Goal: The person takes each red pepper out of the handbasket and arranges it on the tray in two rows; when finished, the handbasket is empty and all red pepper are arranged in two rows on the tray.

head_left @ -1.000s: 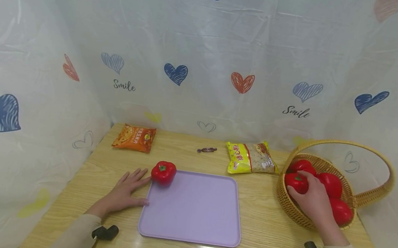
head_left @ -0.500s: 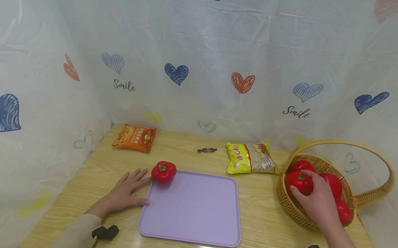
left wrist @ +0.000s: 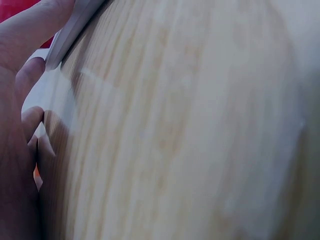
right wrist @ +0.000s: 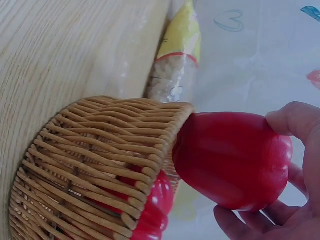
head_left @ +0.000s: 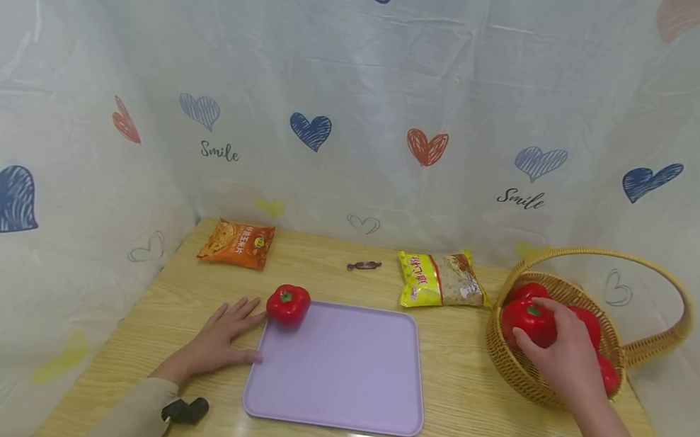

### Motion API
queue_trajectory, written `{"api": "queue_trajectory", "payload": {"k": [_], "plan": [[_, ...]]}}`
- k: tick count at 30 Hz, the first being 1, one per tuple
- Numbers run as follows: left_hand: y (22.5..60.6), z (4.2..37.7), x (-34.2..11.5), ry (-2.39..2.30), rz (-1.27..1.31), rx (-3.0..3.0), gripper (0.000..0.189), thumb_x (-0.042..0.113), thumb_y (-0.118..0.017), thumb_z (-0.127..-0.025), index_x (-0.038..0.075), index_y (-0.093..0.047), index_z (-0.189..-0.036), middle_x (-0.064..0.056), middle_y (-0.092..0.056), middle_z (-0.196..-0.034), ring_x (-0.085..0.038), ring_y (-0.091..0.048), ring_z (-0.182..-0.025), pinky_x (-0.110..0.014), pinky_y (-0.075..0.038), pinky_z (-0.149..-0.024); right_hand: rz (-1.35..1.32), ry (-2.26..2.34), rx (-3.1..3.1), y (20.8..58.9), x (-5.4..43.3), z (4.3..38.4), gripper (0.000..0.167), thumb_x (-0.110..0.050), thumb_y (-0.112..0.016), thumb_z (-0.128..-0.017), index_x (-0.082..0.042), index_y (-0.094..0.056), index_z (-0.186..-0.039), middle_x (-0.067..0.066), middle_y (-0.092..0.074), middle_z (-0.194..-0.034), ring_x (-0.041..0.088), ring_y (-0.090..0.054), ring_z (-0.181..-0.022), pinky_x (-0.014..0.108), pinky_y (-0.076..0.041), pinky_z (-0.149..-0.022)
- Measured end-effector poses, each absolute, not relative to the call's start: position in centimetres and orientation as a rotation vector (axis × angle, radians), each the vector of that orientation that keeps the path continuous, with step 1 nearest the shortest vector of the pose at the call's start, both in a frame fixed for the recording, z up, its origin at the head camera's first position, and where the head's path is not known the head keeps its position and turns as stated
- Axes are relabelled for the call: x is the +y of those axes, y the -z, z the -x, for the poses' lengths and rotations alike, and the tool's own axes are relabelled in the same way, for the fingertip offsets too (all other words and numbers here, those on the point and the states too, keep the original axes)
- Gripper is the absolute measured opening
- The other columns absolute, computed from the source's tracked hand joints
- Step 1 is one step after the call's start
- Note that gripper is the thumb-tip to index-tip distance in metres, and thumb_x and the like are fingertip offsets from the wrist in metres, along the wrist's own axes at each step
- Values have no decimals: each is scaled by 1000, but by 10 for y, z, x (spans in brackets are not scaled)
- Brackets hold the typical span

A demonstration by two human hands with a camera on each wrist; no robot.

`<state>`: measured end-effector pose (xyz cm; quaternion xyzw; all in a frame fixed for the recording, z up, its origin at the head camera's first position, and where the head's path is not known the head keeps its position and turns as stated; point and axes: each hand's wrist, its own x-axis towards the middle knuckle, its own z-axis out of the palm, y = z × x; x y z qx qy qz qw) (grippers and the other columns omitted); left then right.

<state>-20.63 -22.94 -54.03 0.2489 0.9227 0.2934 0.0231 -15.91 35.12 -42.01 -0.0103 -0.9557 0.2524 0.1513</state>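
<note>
My right hand (head_left: 569,352) grips a red bell pepper (right wrist: 232,159) between thumb and fingers, at the mouth of the wicker basket (right wrist: 95,150). Other red peppers (right wrist: 161,192) lie inside the basket, partly covered by the hand in the head view. On the left, my left hand (head_left: 218,340) lies with fingers spread at the left edge of the lilac tray (head_left: 340,370). Another red bell pepper (head_left: 287,304) sits on the tray's far left corner, close to the left fingertips. Only part of the left hand (left wrist: 20,100) shows in the left wrist view.
An orange snack bag (head_left: 236,243) lies at the far left of the wooden table. A small wrapped candy (head_left: 363,265) is at the back middle. The yellow snack bag (head_left: 443,279) lies just left of the basket, whose tall handle (head_left: 609,254) arches over it.
My right hand has lifted the pepper slightly in the basket and shifted a little to the right. My left hand and the pepper on the tray have stayed in place.
</note>
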Motion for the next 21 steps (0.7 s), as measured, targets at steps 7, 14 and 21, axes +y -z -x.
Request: {"api": "queue_trajectory", "payload": {"k": [7,14,21], "plan": [[539,206,-229,-888,-753,2849,83,57,-75,-84,14,-51,-151,-18,-29,-164,-45,-15,-153,-66,-2,-120,-13,-744,-2721,414,344,156,71,-20,-83,-85,1,-47,-141,30,-50,-134,51,-44,-119,72,-52,-81],[539,206,-229,-884,-758,2854,83,57,-75,-84,15,-51,-151,-17,-30,-164,-45,-15,-153,-67,-3,-120,-54,-766,-2727,413,335,156,74,-20,-86,-82,-3,-46,-142,27,-51,-137,49,-47,-119,70,-54,-79],[539,207,-229,-879,-762,2853,84,57,-75,-84,15,-51,-151,-17,-30,-164,-44,-15,-153,-67,-2,-120,-110,-783,-2708,417,323,159,77,-19,-90,-77,-3,-48,-140,25,-52,-137,47,-47,-120,71,-53,-83]]}}
